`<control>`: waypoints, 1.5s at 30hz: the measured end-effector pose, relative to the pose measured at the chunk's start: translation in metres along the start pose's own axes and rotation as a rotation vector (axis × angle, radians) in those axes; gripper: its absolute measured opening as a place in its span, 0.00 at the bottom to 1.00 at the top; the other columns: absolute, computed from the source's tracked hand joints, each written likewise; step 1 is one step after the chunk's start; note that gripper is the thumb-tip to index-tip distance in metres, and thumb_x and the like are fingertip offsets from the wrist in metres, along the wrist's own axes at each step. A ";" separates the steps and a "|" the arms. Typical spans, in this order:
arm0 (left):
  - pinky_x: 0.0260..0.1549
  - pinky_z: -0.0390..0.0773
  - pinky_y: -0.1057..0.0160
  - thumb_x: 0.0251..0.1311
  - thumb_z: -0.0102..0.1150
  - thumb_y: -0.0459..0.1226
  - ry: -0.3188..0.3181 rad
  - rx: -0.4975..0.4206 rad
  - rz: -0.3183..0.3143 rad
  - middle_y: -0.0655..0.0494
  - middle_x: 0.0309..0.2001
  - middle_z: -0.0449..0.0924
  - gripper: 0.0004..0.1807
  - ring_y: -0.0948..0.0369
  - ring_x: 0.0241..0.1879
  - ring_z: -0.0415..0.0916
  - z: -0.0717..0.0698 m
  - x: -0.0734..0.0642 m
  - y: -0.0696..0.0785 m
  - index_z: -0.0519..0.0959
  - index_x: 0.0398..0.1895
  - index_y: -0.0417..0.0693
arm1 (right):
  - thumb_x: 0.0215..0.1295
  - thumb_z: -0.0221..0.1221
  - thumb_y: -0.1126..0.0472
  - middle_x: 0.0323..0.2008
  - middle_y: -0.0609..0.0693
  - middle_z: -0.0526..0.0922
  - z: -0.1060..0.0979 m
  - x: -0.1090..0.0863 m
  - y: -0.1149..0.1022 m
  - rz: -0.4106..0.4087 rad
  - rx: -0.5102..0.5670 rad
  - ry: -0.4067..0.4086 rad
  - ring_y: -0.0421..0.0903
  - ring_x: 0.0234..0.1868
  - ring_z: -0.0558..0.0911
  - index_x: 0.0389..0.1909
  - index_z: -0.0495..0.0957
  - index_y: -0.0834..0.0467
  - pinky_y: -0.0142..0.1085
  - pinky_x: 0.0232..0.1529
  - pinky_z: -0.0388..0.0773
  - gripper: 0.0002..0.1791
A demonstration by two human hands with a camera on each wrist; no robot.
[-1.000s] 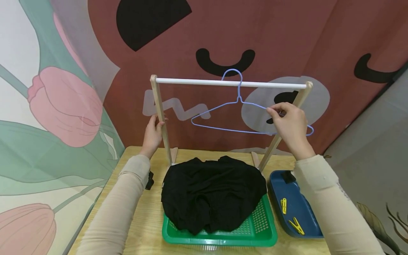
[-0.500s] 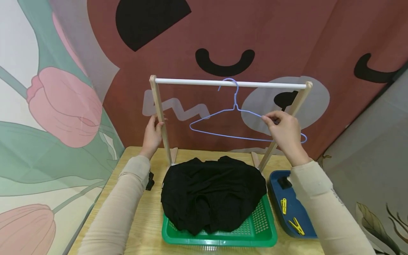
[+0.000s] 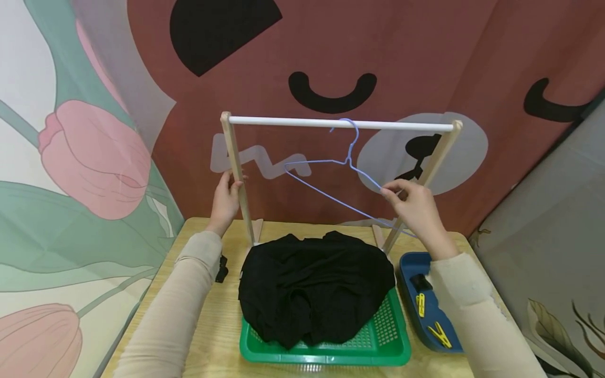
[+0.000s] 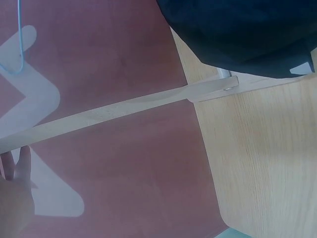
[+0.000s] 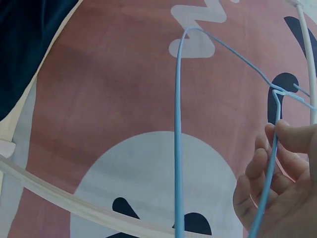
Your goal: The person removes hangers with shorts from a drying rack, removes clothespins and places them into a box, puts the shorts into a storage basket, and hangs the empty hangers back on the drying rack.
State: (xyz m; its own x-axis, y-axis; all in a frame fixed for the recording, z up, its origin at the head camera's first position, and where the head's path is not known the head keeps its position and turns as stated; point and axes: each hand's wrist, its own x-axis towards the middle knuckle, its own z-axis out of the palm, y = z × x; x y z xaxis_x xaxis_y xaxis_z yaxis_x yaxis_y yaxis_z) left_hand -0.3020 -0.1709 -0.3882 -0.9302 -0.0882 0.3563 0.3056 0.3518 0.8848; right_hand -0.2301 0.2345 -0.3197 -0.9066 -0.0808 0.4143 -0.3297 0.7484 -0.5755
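Observation:
In the head view, my right hand [image 3: 418, 210] pinches the right shoulder of a thin blue clothes hanger [image 3: 331, 199] between thumb and fingers. The hanger tilts down to the right, and its hook meets the white bar [image 3: 283, 122] of a small wooden clothes rack. My left hand [image 3: 225, 202] holds the rack's left post [image 3: 235, 152], thumb on the near side. The right wrist view shows the thumb and forefinger on the hanger wire [image 5: 270, 168]. Below the bar, a black garment [image 3: 316, 289] is heaped over a green basket [image 3: 326, 357].
A blue tray [image 3: 441, 315] right of the basket holds yellow clothespins [image 3: 439, 334] and a small black item [image 3: 420, 282]. Another small black item [image 3: 221, 269] lies left of the basket, beside the left forearm. A printed curtain [image 3: 425, 63] hangs behind the wooden table [image 3: 217, 325].
My right hand has moved down and slightly left, lowering the hanger's hook to the bar and tipping its right end downward. The left hand stays on the post.

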 end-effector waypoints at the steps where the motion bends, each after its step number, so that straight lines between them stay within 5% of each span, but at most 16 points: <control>1: 0.61 0.69 0.47 0.75 0.41 0.39 0.000 -0.003 0.001 0.42 0.60 0.73 0.22 0.48 0.64 0.68 0.000 0.000 0.000 0.66 0.67 0.39 | 0.72 0.59 0.52 0.38 0.56 0.84 0.000 -0.002 0.000 0.003 0.002 -0.010 0.51 0.29 0.77 0.47 0.83 0.59 0.43 0.29 0.73 0.15; 14: 0.61 0.69 0.47 0.75 0.41 0.40 0.010 -0.013 -0.009 0.45 0.60 0.73 0.22 0.49 0.64 0.67 0.002 -0.001 0.000 0.65 0.68 0.42 | 0.73 0.57 0.53 0.36 0.58 0.85 -0.003 -0.017 0.004 0.031 -0.026 -0.057 0.52 0.34 0.79 0.50 0.82 0.61 0.44 0.34 0.74 0.17; 23: 0.59 0.70 0.47 0.75 0.41 0.40 0.029 0.023 -0.005 0.46 0.60 0.74 0.21 0.49 0.63 0.69 0.001 -0.002 0.001 0.67 0.67 0.45 | 0.73 0.58 0.53 0.33 0.58 0.85 -0.014 -0.030 0.019 0.033 -0.024 0.001 0.51 0.32 0.78 0.46 0.83 0.63 0.40 0.30 0.72 0.17; 37: 0.63 0.68 0.49 0.75 0.48 0.41 -0.095 -0.132 -0.084 0.40 0.64 0.72 0.26 0.48 0.64 0.68 -0.021 -0.001 0.002 0.66 0.71 0.40 | 0.75 0.54 0.53 0.33 0.58 0.85 -0.018 -0.055 0.051 0.059 -0.061 -0.011 0.50 0.30 0.79 0.47 0.82 0.64 0.37 0.25 0.72 0.18; 45: 0.64 0.65 0.48 0.75 0.51 0.40 -0.063 -0.023 -0.132 0.39 0.70 0.64 0.28 0.46 0.68 0.63 -0.032 -0.013 -0.003 0.63 0.73 0.37 | 0.74 0.56 0.58 0.29 0.57 0.84 -0.004 -0.071 0.068 0.055 -0.059 0.019 0.49 0.28 0.79 0.43 0.83 0.65 0.36 0.24 0.71 0.14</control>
State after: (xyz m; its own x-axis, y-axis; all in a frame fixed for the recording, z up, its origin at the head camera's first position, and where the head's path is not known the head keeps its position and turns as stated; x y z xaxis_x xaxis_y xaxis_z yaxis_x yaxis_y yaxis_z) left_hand -0.2842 -0.2004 -0.3859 -0.9733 -0.0735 0.2174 0.1836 0.3192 0.9297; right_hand -0.1873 0.2936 -0.3854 -0.9175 -0.0270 0.3967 -0.2632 0.7892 -0.5549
